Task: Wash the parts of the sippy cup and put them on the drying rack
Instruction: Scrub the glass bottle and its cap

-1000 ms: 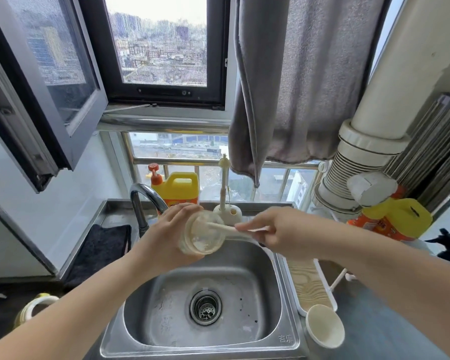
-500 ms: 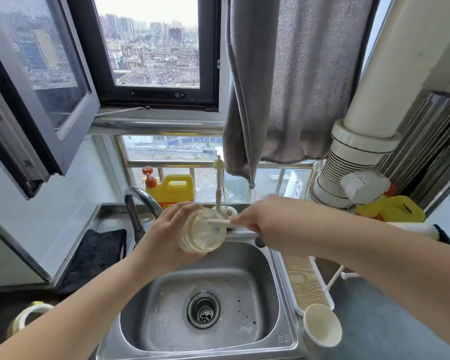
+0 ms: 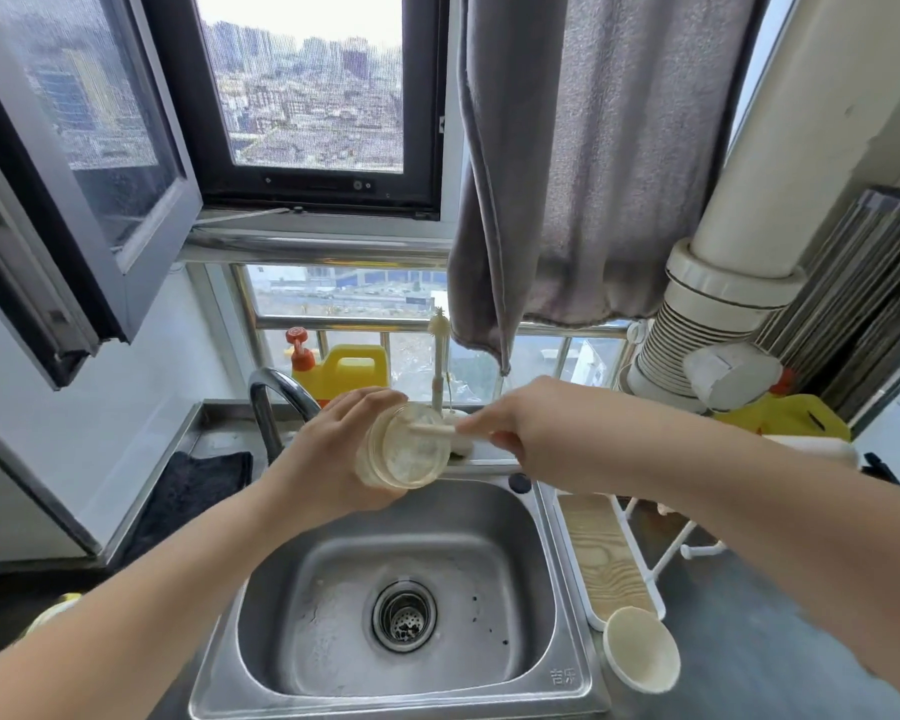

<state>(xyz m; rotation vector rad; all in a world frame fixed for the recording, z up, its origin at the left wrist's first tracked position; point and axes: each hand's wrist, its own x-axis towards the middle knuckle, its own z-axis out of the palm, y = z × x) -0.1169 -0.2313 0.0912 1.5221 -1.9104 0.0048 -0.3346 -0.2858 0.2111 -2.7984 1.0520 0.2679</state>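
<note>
Over the sink (image 3: 552, 532), the left hand (image 3: 333, 454) grips the sippy cup body (image 3: 404, 452) while the right hand (image 3: 520, 428) pinches a bottle brush (image 3: 432, 430), now pushed deeper inside; scrubbing continues, drying rack (image 3: 606, 558) awaits.

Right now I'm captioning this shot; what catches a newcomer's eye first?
The two hands over the sink: the left hand grips a clear cup, and the right hand pushes a brush handle into it. Behind hangs a grey towel.
</note>
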